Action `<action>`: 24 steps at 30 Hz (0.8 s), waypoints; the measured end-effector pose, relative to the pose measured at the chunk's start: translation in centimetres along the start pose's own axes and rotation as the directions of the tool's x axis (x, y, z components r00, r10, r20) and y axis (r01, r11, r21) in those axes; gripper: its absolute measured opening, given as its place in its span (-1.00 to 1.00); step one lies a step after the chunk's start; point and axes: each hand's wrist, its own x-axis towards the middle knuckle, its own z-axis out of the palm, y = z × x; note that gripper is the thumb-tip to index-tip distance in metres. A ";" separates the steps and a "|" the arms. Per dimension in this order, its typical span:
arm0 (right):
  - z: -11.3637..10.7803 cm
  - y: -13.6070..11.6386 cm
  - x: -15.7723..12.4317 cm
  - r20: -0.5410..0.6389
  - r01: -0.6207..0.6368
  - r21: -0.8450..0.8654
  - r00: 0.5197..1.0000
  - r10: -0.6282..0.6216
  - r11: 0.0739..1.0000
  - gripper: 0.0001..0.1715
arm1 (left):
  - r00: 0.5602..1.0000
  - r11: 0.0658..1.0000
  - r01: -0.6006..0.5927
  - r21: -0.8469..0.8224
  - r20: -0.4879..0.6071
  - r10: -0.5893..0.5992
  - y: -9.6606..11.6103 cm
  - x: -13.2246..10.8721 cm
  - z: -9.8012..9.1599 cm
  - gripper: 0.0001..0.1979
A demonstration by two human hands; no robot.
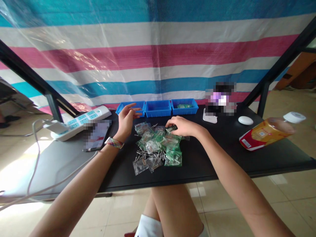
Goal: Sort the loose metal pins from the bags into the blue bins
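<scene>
Plastic bags (151, 146) + loose metal pins (141, 154) heaped mid surface (197, 159), in front of blue bins (158, 113); L hand (126, 121) nr left bin (119, 110), grip spread; R hand (182, 126) at heap's back edge by small dark item (171, 128), can't tell if pinching

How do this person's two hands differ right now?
The left hand has a colorful bracelet at its wrist; the right hand has a bare wrist.
The left hand is open, overlapping the left blue bin in this view; the right hand is curled at the packets.
Both are ungloved and over the black table.
</scene>
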 end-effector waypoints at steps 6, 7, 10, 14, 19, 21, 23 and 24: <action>0.1 0.2 0.4 -0.108 0.025 0.065 0.994 -0.018 0.998 -0.62 | 0.999 0.996 -0.036 0.079 0.016 0.035 0.8 -0.5 0.5 -0.71; -0.1 0.2 0.4 -0.110 0.017 0.105 0.994 -0.005 0.994 -0.64 | 0.999 0.994 -0.051 0.094 0.021 0.049 0.9 -0.6 0.6 -0.72; -0.5 0.0 0.6 -0.105 -0.002 0.273 0.994 0.032 0.962 -0.74 | 0.990 0.982 -0.129 0.136 0.071 0.120 1.3 -1.0 0.9 -0.77; -0.4 -0.9 1.0 -0.225 0.055 0.599 0.969 0.101 0.799 -0.79 | 0.932 0.910 -0.332 0.248 0.234 0.276 2.4 -2.5 1.7 -0.70; 1.3 -3.0 1.6 -0.213 0.052 0.899 0.919 0.333 0.435 -0.43 | 0.682 0.604 -0.715 0.351 0.536 0.497 4.5 -4.8 2.9 -0.50; 2.0 -3.8 1.6 -0.203 0.069 0.933 0.910 0.360 0.352 -0.37 | 0.624 0.552 -0.765 0.332 0.594 0.508 5.0 -5.4 3.2 -0.59; 2.3 -4.5 1.6 -0.239 0.119 0.938 0.903 0.358 0.325 -0.35 | 0.620 0.558 -0.767 0.316 0.587 0.520 5.1 -5.7 3.4 -0.65; 2.4 -4.8 1.6 -0.251 0.138 0.937 0.904 0.345 0.321 -0.35 | 0.634 0.576 -0.756 0.310 0.566 0.527 5.1 -5.8 3.5 -0.67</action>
